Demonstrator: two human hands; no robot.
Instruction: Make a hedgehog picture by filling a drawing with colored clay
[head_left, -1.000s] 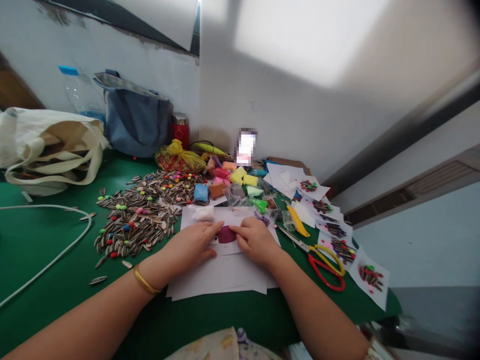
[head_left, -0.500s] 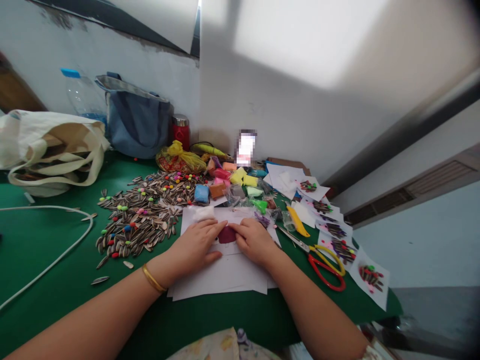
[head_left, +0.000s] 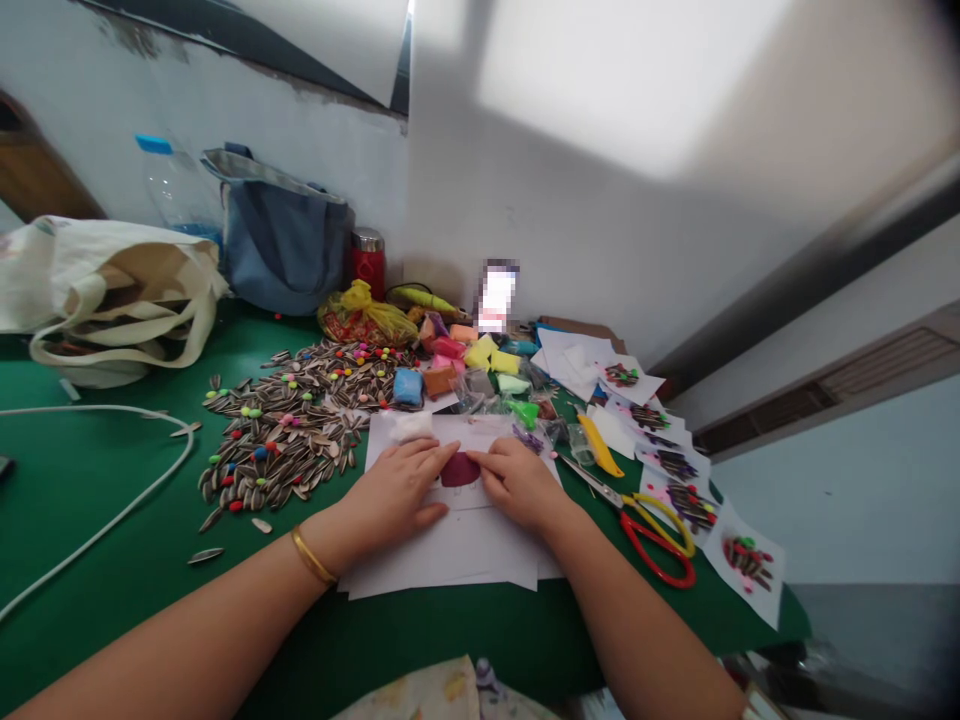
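Observation:
A flat, rounded patch of dark red modelling clay [head_left: 459, 470] lies on white paper [head_left: 450, 560] in front of me. My left hand [head_left: 409, 483] rests flat on the sheet, fingers stretched out, its fingertips at the clay's left and upper edge. From the other side, my right hand [head_left: 517, 482] touches the clay's right edge with an extended index finger, the other fingers bent and holding nothing visible. Faint drawn lines show below the patch. A white soft lump [head_left: 412, 428] sits on the paper just beyond my left fingers.
Striped sunflower seeds mixed with coloured ones [head_left: 289, 430] spread at left. Clay packets [head_left: 439, 380] lie behind the paper. Red-and-yellow scissors [head_left: 656, 540], a yellow cutter [head_left: 600, 446] and seed-decorated sheets [head_left: 746, 570] are at right. Bags [head_left: 285, 240], a red flask [head_left: 368, 265] and a phone [head_left: 496, 297] stand behind.
My right index finger has shifted slightly down and right along the clay's edge, so more of the patch shows. The whole view has moved a little; my left hand stays put.

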